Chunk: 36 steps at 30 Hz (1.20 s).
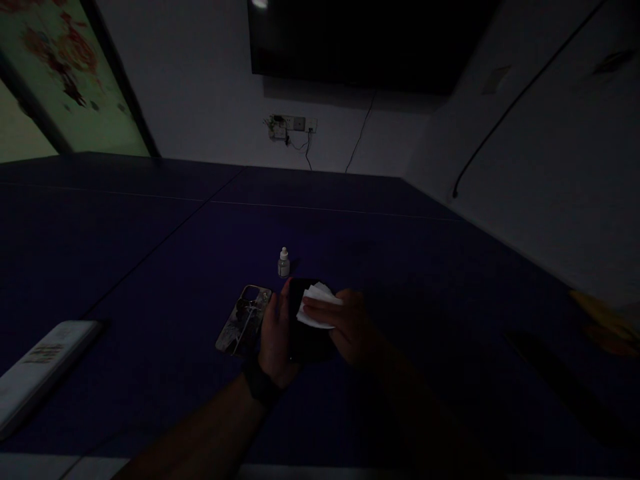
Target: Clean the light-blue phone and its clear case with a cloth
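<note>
A dark smartphone (pixel 306 343) lies under my hands, its black face turned up. My left hand (pixel 277 337), with a dark watch on the wrist, grips the phone along its left edge. Folded in my right hand (pixel 349 327) is a white tissue (pixel 319 307), pressed against the upper part of the phone's face by the fingers. Just left of my left hand rests a patterned phone case (pixel 243 323) with a camera cutout at its top. Beyond the phone stands a small dropper bottle (pixel 284 264) with a white cap, upright.
A long white box (pixel 43 370) lies at the left on the dark blue tabletop (pixel 300 230). At the right are a dark flat object (pixel 555 377), hard to make out, and something yellow (pixel 603 317). Sockets with cables (pixel 299 125) sit on the wall below a screen (pixel 360 47).
</note>
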Available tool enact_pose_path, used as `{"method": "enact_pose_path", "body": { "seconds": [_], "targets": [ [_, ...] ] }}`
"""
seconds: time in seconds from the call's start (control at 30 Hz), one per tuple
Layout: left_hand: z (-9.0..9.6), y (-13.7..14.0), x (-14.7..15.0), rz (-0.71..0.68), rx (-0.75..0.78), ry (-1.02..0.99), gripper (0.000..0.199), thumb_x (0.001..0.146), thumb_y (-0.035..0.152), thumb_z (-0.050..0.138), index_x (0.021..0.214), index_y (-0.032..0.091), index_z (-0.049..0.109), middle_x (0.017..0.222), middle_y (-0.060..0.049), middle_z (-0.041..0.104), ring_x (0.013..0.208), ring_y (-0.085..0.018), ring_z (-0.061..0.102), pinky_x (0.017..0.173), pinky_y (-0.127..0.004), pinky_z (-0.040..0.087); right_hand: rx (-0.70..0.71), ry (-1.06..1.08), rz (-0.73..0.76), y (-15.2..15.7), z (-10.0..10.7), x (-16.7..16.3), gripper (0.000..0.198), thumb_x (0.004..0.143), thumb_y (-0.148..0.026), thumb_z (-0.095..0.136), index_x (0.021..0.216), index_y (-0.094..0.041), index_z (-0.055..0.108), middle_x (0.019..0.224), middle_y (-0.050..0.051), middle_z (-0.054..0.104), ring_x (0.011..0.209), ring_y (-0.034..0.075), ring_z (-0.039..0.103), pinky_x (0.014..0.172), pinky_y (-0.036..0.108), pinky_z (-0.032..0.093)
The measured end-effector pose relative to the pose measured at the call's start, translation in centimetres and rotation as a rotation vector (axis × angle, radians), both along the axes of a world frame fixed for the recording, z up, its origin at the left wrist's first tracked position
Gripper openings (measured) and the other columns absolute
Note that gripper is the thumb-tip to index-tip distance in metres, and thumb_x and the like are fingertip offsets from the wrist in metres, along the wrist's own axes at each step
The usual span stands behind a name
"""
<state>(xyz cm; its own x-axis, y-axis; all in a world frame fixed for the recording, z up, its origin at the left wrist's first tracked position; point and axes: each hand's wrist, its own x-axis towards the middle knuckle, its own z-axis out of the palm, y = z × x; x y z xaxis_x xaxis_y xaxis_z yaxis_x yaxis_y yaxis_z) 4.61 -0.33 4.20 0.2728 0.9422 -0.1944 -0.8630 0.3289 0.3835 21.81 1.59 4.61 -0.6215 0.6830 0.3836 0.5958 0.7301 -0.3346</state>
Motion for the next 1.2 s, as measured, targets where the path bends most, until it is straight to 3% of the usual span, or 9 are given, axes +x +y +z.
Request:
{"method": "enact_pose_path", "body": {
  "seconds": [0.13,0.27,0.47,0.57,0.67,0.77,0.87,1.03,1.2],
  "targets": [
    [0.1,-0.2,0.2,0.034,-0.065,0.03,0.063,0.105,0.055,0.04,0.163,0.031,0.035,0.149,-0.009,0.062,0.141,-0.029,0.056,0.123,-0.049,0.038,-0.045,-0.051,0.044,-0.3,0.2,-0.9,0.072,0.08,-0.009,0.053,0.148,-0.034,0.06,0.155,-0.002,0.059,0.106,0.029,0.053,0.089,0.046,0.038],
    [0.4,-0.3,0.1,0.05,-0.043,0.041,0.061,0.105,0.05,0.04,0.164,0.033,0.034,0.151,-0.007,0.061,0.146,-0.027,0.051,0.122,-0.048,0.039,-0.03,-0.015,0.103,-0.2,-0.2,-0.2,0.063,0.084,-0.009,0.053,0.138,-0.037,0.069,0.144,-0.005,0.068,0.105,0.028,0.054,0.089,0.045,0.038],
    [1.1,-0.1,0.2,0.036,-0.131,0.012,0.058,0.106,0.055,0.038,0.16,0.034,0.041,0.154,-0.006,0.058,0.142,-0.029,0.054,0.122,-0.048,0.039,0.0,-0.013,-0.045,0.1,-0.2,0.3,0.073,0.078,-0.006,0.054,0.146,-0.032,0.063,0.154,-0.001,0.06,0.105,0.028,0.054,0.091,0.045,0.038],
    [0.9,0.1,0.3,0.063,-0.134,0.014,0.057,0.106,0.053,0.04,0.159,0.032,0.044,0.151,-0.008,0.061,0.141,-0.029,0.056,0.123,-0.048,0.038,-0.021,-0.055,0.057,-0.2,0.1,-0.6,0.072,0.081,-0.009,0.055,0.148,-0.031,0.06,0.156,-0.001,0.057,0.105,0.028,0.055,0.088,0.044,0.039],
    [0.5,0.3,0.2,0.071,-0.109,0.025,0.06,0.103,0.055,0.045,0.159,0.034,0.044,0.149,-0.007,0.062,0.141,-0.03,0.056,0.122,-0.048,0.04,-0.033,-0.057,0.12,-0.2,0.0,-0.6,0.061,0.084,-0.01,0.055,0.139,-0.034,0.068,0.148,-0.004,0.065,0.106,0.028,0.055,0.088,0.045,0.039],
    [0.3,0.3,0.2,0.052,-0.107,0.031,0.061,0.103,0.057,0.044,0.16,0.035,0.042,0.148,-0.005,0.064,0.14,-0.03,0.057,0.12,-0.048,0.043,-0.002,-0.009,0.042,0.0,-0.3,0.1,0.061,0.081,-0.007,0.053,0.133,-0.033,0.073,0.144,-0.004,0.068,0.103,0.028,0.056,0.09,0.047,0.039],
    [0.5,0.1,0.2,0.054,-0.118,0.053,0.058,0.106,0.053,0.038,0.16,0.034,0.042,0.147,-0.005,0.065,0.137,-0.029,0.06,0.119,-0.047,0.044,-0.007,-0.011,-0.01,0.1,-0.3,-0.1,0.07,0.079,-0.007,0.052,0.143,-0.03,0.065,0.152,-0.001,0.061,0.106,0.029,0.055,0.09,0.047,0.039],
    [0.6,0.2,0.3,0.048,-0.131,0.039,0.059,0.106,0.054,0.037,0.16,0.032,0.041,0.147,-0.008,0.064,0.135,-0.028,0.061,0.119,-0.047,0.043,-0.037,-0.031,0.123,-0.2,0.2,-0.7,0.062,0.083,-0.009,0.052,0.136,-0.035,0.07,0.144,-0.004,0.068,0.102,0.028,0.054,0.086,0.045,0.038],
    [1.2,0.1,0.1,0.044,-0.103,0.05,0.058,0.104,0.057,0.041,0.157,0.035,0.044,0.148,-0.008,0.063,0.129,-0.031,0.064,0.112,-0.051,0.05,-0.005,0.016,-0.015,0.4,0.3,1.7,0.062,0.085,-0.006,0.049,0.136,-0.033,0.071,0.134,0.002,0.074,0.1,0.027,0.055,0.088,0.046,0.039]
  ]
}}
